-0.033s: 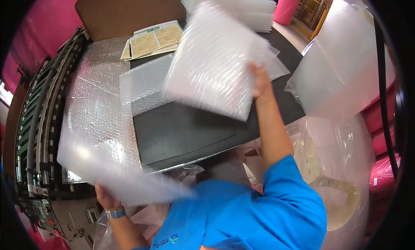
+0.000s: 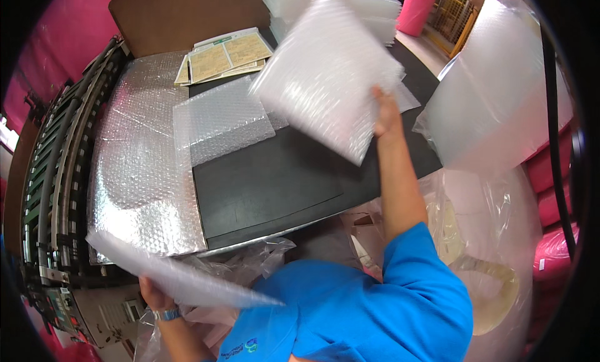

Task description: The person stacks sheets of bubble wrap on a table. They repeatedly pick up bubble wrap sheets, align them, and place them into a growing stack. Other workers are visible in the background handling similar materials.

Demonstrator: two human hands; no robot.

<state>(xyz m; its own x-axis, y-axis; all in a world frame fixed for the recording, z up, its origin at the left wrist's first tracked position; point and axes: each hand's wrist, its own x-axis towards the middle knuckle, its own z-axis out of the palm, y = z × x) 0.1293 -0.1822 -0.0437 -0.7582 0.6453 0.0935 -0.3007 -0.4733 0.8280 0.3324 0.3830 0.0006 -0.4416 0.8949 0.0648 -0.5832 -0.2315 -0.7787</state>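
Looking down from head height, a dark work table (image 2: 275, 187) fills the middle, with a broad sheet of bubble wrap (image 2: 140, 168) draped over its left part beside a machine with metal rails (image 2: 53, 174). A big clear plastic bag (image 2: 494, 105) bulges at the right, above a roll of plastic film (image 2: 494, 287). A person in a blue shirt (image 2: 375, 312) has both arms out. The right hand (image 2: 386, 115) is raised over the table, gripping the edge of a blurred bubble-wrap pouch (image 2: 328, 74); its fingers are hidden behind the pouch, so their state cannot be told. The left hand (image 2: 153, 294), low at the left with a wristband, holds another bubble-wrap sheet (image 2: 181, 274) edge-on; the fingers close under it. A smaller bubble-wrap piece (image 2: 219, 121) lies flat on the table, near printed paper sheets (image 2: 225, 54).
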